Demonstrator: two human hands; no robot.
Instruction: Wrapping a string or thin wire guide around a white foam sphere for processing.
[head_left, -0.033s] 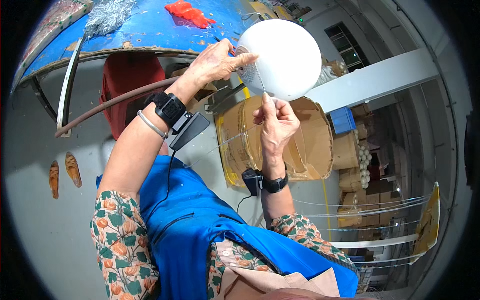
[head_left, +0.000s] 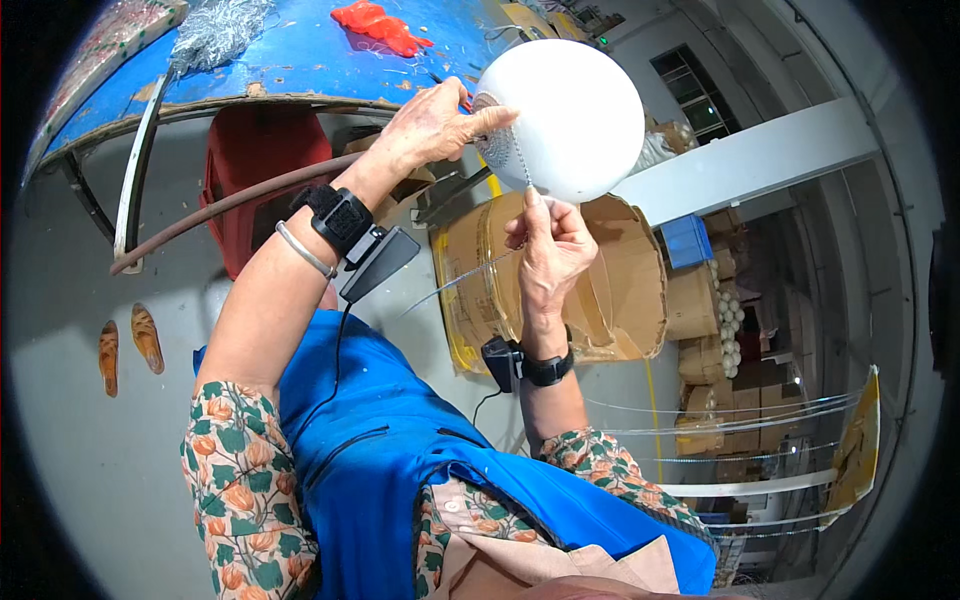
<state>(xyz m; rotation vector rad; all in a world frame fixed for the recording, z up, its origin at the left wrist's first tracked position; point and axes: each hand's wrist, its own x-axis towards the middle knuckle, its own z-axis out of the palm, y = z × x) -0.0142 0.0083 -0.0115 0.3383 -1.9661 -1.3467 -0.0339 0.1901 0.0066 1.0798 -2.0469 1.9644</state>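
While gripped, white ball [head_left: 570, 115] between hands [head_left: 548, 245].

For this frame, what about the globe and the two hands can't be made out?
Head view, the only one:
- Far side of the white globe: turned away from the camera.
- Left hand grip at the globe's opening: its fingers cover it.
- Thin strand pinched by the right hand: too fine to tell wire from thread, and its free end fades out.
- White balls by the boxes: too small to identify.

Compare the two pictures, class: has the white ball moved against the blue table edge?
No. The white ball sits in the same spot just below the blue table edge, with both hands placed on it as before.
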